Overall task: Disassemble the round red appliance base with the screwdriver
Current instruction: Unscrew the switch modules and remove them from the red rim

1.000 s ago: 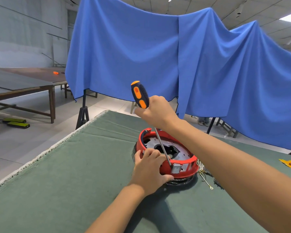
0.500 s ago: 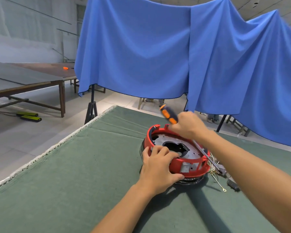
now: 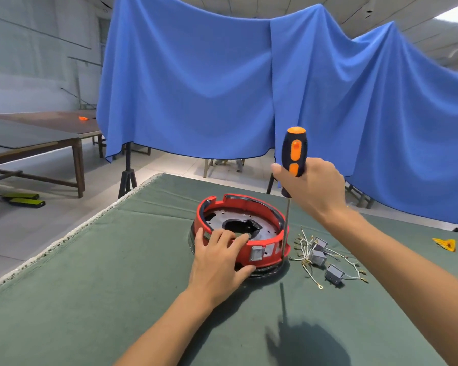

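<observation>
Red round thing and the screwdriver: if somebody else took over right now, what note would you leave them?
Left hand: fingers lie over the near rim of the red base, steadying it on the green table.
Right hand: grips the screwdriver upright, tip down at the base's right outer edge.
Done: switches and wires lie loose to the right of the base.
Left: one switch still sits in the rim; metal plate still inside.
</observation>
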`<move>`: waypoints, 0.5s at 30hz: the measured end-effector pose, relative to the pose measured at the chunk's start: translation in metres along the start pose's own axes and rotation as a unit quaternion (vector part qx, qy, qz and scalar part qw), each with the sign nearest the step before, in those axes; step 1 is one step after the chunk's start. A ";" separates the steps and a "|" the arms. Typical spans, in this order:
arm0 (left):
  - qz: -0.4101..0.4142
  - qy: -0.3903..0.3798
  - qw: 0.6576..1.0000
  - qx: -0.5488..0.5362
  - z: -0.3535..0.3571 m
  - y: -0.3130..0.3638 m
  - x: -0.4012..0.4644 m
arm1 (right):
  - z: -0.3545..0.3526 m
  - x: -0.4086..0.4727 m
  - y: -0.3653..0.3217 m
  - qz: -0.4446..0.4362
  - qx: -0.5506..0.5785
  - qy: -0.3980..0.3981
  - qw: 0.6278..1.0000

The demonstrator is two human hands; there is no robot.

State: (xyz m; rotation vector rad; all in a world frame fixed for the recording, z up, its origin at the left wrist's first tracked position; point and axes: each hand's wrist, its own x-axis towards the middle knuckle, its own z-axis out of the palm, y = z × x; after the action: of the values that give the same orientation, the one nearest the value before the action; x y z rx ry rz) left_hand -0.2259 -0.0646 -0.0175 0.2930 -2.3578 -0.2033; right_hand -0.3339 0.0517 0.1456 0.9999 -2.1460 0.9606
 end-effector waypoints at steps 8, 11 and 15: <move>-0.048 -0.023 0.998 -0.025 0.000 0.001 -0.002 | -0.016 -0.037 0.044 0.137 0.212 0.136 0.958; -0.054 -0.014 0.998 -0.023 0.003 0.002 -0.003 | -0.014 -0.049 0.056 0.187 0.275 0.194 0.923; -0.069 -0.033 0.997 0.007 0.006 0.007 -0.002 | -0.010 -0.058 0.070 0.263 0.343 0.262 0.863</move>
State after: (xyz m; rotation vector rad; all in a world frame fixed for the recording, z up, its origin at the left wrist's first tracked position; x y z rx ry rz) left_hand -0.2303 -0.0568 -0.0215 0.4625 -2.4059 -0.2650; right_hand -0.3572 0.1145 0.0833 0.3182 -1.6255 2.0848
